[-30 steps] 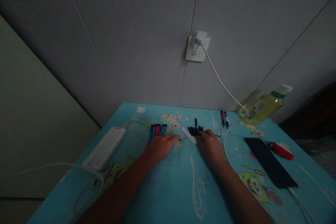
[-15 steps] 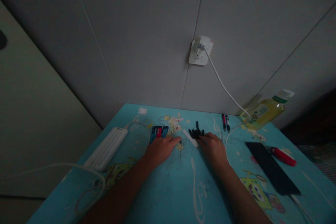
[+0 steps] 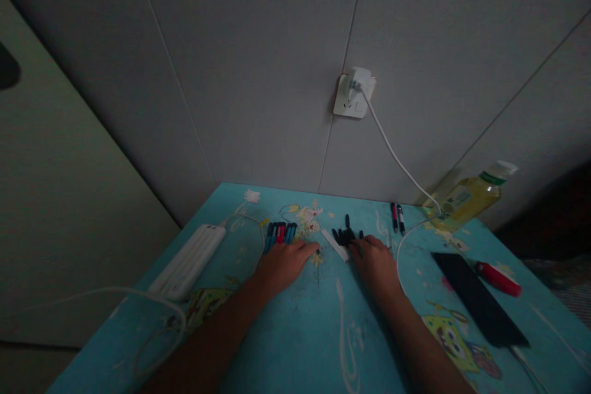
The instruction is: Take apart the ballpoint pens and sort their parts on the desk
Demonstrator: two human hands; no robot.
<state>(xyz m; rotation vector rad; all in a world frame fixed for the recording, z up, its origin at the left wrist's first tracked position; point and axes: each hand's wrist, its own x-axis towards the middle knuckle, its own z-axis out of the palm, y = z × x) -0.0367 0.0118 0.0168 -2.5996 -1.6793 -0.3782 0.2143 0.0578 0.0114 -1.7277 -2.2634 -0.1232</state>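
My left hand (image 3: 284, 265) lies low on the blue table, thumb stretched to the right, its other fingers partly hidden against a row of blue pens (image 3: 268, 237) with a red pen (image 3: 281, 234) among them. My right hand (image 3: 373, 261) is at a small heap of black pen caps (image 3: 344, 236). Its thumb and fingers close around a dark piece that looks like one of the caps, partly covered by the fingers. Left of the heap a flat white strip (image 3: 335, 244) lies slanted on the table.
A white power strip (image 3: 189, 261) with a cable lies at left. Two pens (image 3: 397, 218) rest near the wall. At right are a bottle of yellow liquid (image 3: 466, 197), a black flat slab (image 3: 480, 298) and a red object (image 3: 498, 278). A white charger cable (image 3: 392, 151) hangs from the wall socket.
My right hand's fingers have shifted slightly among the black caps, and one cap by the fingertips sits a little farther right. My left hand stays almost still. The camera view has tilted slightly.
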